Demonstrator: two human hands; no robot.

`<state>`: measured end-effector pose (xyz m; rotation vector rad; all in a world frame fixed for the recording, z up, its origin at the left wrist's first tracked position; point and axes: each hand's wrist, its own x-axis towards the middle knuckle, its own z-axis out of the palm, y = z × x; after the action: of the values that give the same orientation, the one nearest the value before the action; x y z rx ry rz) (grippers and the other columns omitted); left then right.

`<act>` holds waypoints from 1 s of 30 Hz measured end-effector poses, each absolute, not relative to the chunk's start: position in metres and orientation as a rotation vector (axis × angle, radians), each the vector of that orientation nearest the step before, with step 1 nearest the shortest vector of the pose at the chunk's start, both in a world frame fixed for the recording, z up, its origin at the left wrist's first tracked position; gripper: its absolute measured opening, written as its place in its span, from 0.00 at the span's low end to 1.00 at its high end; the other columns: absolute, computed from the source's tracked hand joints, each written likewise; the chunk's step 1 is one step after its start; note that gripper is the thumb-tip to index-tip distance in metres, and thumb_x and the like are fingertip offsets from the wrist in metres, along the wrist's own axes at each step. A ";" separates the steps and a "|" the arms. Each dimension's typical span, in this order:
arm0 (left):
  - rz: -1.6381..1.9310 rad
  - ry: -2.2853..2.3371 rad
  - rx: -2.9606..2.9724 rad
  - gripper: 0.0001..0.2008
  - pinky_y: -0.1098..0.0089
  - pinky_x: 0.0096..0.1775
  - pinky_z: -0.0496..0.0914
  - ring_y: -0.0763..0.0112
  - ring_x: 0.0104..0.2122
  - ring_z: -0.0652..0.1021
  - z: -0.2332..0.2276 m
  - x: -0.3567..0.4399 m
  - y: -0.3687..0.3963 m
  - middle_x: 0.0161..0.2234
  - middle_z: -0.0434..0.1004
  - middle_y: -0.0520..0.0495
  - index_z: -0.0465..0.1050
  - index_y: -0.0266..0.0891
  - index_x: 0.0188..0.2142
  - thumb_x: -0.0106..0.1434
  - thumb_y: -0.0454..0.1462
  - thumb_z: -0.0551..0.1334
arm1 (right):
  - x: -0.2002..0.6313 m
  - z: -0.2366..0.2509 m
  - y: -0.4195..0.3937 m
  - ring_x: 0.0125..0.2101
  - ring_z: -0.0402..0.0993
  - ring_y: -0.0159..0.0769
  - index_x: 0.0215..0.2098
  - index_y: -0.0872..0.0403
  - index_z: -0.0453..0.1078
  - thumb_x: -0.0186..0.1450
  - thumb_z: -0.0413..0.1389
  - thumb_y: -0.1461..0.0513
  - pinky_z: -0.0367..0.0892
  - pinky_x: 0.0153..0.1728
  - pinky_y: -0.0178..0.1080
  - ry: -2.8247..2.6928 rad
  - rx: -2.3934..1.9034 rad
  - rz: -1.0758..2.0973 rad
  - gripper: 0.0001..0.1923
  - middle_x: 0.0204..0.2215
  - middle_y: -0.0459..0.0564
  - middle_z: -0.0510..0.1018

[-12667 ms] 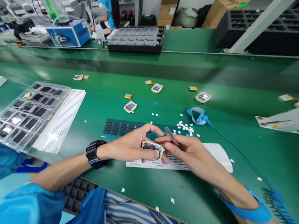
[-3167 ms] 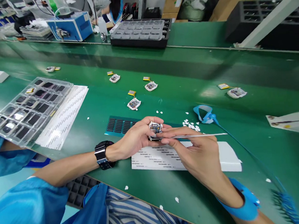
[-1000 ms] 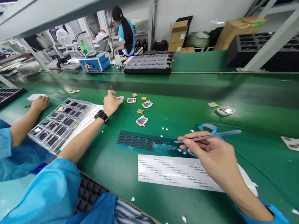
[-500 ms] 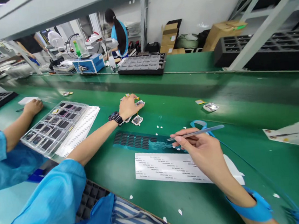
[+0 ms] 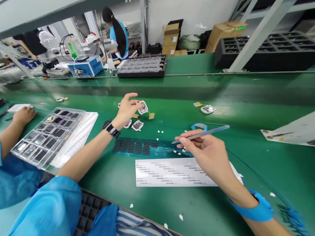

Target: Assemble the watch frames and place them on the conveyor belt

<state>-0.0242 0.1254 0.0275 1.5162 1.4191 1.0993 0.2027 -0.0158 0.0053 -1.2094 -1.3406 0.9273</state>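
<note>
Between its thumb and fingers my left hand [image 5: 127,111] pinches a small white-framed watch module [image 5: 142,107], lifted off the bench; a yellow battery [image 5: 151,116] dangles from it. More such modules lie under and beside this hand, among them one white-rimmed module [image 5: 137,125]. Tweezers [image 5: 203,133] are held in my right hand [image 5: 202,150], their tips pointing left above a blue film strip [image 5: 163,149]. Rows of black oval pads [image 5: 135,146] cover the strip's left part. In front of it lies a printed white sheet [image 5: 174,172], partly beneath my right forearm.
A co-worker's hand [image 5: 25,115] rests at the left by a clear tray of screens [image 5: 49,134]. Another module [image 5: 208,109] sits right of centre. A blue wrist cord [image 5: 259,171] trails across the right. A metal post [image 5: 265,22] slants down behind the bench.
My left hand has picked up a module from the cluster, turning it upright with its battery hanging. My right hand keeps the tweezers in nearly the same place. The view has shifted slightly.
</note>
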 end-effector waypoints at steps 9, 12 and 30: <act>0.806 0.990 1.036 0.11 0.79 0.22 0.65 0.80 0.23 0.76 0.037 -0.017 0.034 0.33 0.81 0.46 0.69 0.35 0.37 0.57 0.35 0.68 | 0.200 0.009 -0.021 0.28 0.78 0.37 0.34 0.50 0.77 0.66 0.55 0.58 0.72 0.30 0.39 -1.453 -1.254 0.726 0.09 0.27 0.46 0.79; 0.695 0.996 1.181 0.13 0.79 0.22 0.66 0.79 0.22 0.76 0.027 -0.014 0.019 0.29 0.80 0.48 0.71 0.36 0.39 0.58 0.39 0.69 | 0.193 0.011 -0.027 0.24 0.71 0.34 0.34 0.50 0.77 0.65 0.56 0.61 0.66 0.24 0.37 -1.607 -1.242 0.584 0.07 0.26 0.45 0.77; 0.696 0.986 1.362 0.12 0.76 0.24 0.73 0.77 0.24 0.73 0.019 -0.006 -0.004 0.28 0.74 0.51 0.71 0.35 0.40 0.59 0.40 0.66 | 0.190 -0.003 -0.035 0.32 0.83 0.38 0.39 0.49 0.81 0.69 0.55 0.66 0.78 0.32 0.38 -1.937 -1.037 0.238 0.12 0.35 0.49 0.85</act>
<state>-0.0059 -0.0039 0.0194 1.3617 0.9856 0.6960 0.1896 -0.0353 -0.0028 -1.0373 -1.9370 0.2385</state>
